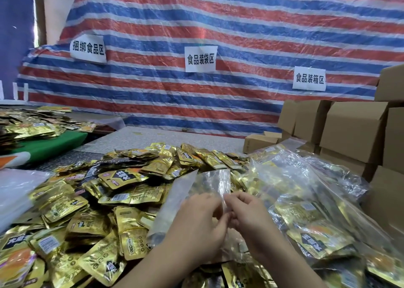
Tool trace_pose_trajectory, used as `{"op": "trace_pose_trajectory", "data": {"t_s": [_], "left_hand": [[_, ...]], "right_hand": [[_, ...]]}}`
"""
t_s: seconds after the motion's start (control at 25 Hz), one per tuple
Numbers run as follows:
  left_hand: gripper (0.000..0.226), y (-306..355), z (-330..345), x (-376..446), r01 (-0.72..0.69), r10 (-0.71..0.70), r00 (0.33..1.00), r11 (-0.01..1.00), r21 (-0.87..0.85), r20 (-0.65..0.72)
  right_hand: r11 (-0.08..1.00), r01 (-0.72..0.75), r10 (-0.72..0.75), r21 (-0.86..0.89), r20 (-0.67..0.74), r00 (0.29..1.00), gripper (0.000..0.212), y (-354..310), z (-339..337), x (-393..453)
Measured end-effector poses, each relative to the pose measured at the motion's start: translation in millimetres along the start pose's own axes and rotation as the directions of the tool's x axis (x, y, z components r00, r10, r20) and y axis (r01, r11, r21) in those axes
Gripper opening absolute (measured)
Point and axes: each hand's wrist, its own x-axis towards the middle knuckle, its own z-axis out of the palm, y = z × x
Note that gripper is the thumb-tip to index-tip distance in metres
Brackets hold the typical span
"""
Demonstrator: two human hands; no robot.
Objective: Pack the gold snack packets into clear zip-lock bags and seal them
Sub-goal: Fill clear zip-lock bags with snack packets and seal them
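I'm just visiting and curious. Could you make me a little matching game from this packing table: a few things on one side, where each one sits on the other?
Things:
1. loose gold packets
2. empty clear bag
3. filled clear bags
4. cardboard boxes

Places:
A. stacked at the far right
B. heaped right of the hands
C. pinched by the left hand and the right hand
D. piled left of the hands

Pairs: 1-D, 2-C, 3-B, 4-A

Bright, even light; foil glare, soft focus, wide-angle bending at edges.
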Motion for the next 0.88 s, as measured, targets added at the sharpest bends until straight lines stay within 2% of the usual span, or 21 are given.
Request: {"op": "trace_pose_trajectory", "data": {"t_s": [0.16,0.24,0.4,0.56,0.68,0.8,0.88], "left_hand": [[0.024,-5,0,-3,0.04,-0.04,0.999,0.999,-0.031,-0.016],[0.022,-6,-2,-4,-0.003,0.003,1.0,1.0,0.005,-0.031],[0.027,-7,-7,-2,-0.054,0.053,0.998,0.998,-0.025,-0.032],[0.018,-10,-8,-3,-0.103,0.103,0.994,0.995,-0.015,0.034],[0.018,-10,-9,-3,-0.104,0.105,0.994,0.994,-0.013,0.034],[0.017,-8,-10,-4,-0.101,0.102,0.994,0.995,-0.008,0.041],[0.016,-8,-11,-3,-0.098,0.098,0.994,0.995,-0.01,0.049]], "right_hand": [[1.0,-0.017,0.016,0.014,0.054,0.998,0.011,0,-7,-1],[1.0,-0.002,0.001,0.009,0.083,0.997,0.008,-3,-10,-1],[0.995,0.094,-0.09,-0.025,0.137,0.986,0.011,-8,-16,-5],[0.988,0.151,-0.143,-0.028,0.205,0.968,0.014,-11,-17,-9],[0.979,0.196,-0.181,-0.05,0.212,0.96,0.014,-10,-17,-9],[0.977,0.21,-0.195,-0.039,0.231,0.953,0.008,-9,-16,-9],[0.981,0.191,-0.18,-0.016,0.262,0.948,0.013,-8,-17,-9]]}}
